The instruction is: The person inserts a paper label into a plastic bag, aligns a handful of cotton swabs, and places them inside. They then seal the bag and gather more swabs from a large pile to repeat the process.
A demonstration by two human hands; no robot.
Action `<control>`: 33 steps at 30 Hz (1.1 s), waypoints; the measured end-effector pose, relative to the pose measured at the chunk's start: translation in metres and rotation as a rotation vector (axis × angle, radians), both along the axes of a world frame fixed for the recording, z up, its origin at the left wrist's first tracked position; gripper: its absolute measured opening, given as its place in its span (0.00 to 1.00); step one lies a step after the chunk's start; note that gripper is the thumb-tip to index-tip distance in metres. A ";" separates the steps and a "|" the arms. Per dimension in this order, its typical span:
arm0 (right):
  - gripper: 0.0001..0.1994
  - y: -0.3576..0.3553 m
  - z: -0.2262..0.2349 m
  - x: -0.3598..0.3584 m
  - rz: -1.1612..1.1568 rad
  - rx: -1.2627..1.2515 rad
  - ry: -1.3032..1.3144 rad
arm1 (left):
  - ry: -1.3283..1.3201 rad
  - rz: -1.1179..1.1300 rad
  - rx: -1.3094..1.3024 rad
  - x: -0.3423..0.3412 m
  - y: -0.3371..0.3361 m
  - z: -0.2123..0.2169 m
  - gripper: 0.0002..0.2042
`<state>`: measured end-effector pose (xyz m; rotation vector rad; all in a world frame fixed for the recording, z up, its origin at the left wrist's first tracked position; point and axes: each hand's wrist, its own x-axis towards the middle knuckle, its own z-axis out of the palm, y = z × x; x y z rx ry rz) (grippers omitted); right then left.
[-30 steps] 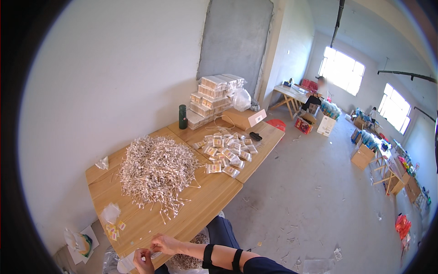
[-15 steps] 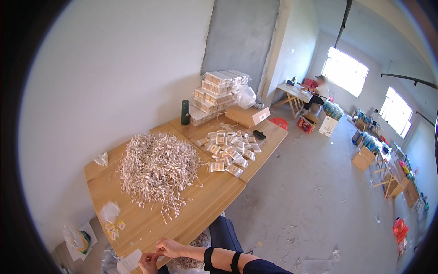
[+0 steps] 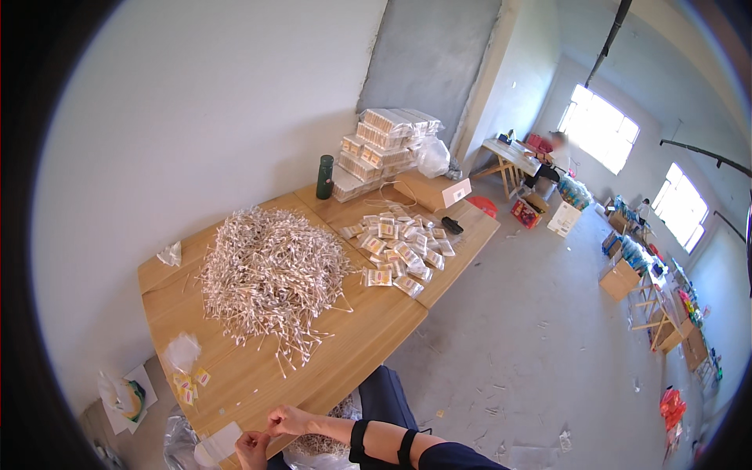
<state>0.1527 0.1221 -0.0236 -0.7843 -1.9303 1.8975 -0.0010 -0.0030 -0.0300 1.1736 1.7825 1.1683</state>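
Observation:
At the table's near edge my left hand (image 3: pixel 251 450) and my right hand (image 3: pixel 287 421) are close together, fingertips pinched. What they hold, if anything, is too small to tell. Beside my left hand a whitish translucent flat sheet or bag (image 3: pixel 218 445) lies at the table corner. Beyond my hands spreads a large heap of cotton swabs (image 3: pixel 270 274). To its right are several small filled packets of swabs (image 3: pixel 399 251) with yellow labels. Loose yellow labels (image 3: pixel 186 385) and clear plastic bags (image 3: pixel 183 352) rest on the left side of the wooden table (image 3: pixel 345 352).
At the table's far end stand stacked swab packs (image 3: pixel 384 153), a dark green bottle (image 3: pixel 325 177), an open cardboard box (image 3: pixel 433 190) and a black object (image 3: pixel 452 225). Under the near edge sits a bag of more swabs (image 3: pixel 325 440). Another person (image 3: pixel 554 159) sits at a far table.
The view has shifted slightly. My hands remain pinched close together at the table's near edge, with hardly any other movement visible.

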 end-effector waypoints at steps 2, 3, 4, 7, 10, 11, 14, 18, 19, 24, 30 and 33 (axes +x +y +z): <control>0.03 0.001 -0.002 -0.007 0.036 -0.124 0.004 | -0.243 0.065 0.017 -0.016 -0.002 -0.034 0.06; 0.04 0.003 -0.004 -0.006 0.060 -0.145 0.010 | -0.486 0.108 0.036 -0.014 0.002 -0.036 0.05; 0.05 0.005 -0.005 -0.005 0.084 -0.166 0.016 | -0.488 0.107 0.032 -0.013 0.003 -0.036 0.05; 0.04 0.007 -0.004 0.000 0.122 -0.105 0.044 | -0.740 0.098 0.032 -0.008 0.006 -0.027 0.04; 0.05 0.001 0.001 0.003 0.092 0.294 0.128 | -0.753 0.054 0.024 -0.011 0.004 -0.025 0.04; 0.05 -0.001 0.003 0.003 0.095 0.296 0.131 | -0.613 0.069 0.028 -0.014 0.003 -0.032 0.04; 0.04 -0.003 0.001 0.007 0.018 0.674 0.212 | -0.184 0.075 0.184 0.003 0.007 -0.004 0.05; 0.06 -0.006 0.005 0.015 0.024 1.067 0.153 | 0.691 0.021 0.576 0.013 0.003 0.015 0.05; 0.08 -0.008 0.011 0.017 0.022 1.224 0.101 | 0.692 0.021 0.579 0.011 0.000 0.018 0.05; 0.12 -0.012 0.017 0.019 0.005 1.474 0.131 | 0.831 -0.086 0.596 0.013 -0.004 0.030 0.04; 0.11 -0.014 0.011 0.019 -0.019 1.504 0.217 | 0.904 -0.240 0.488 0.007 -0.018 0.044 0.10; 0.11 -0.015 0.010 0.017 -0.048 1.465 0.262 | 0.918 -0.275 0.465 0.003 -0.020 0.036 0.12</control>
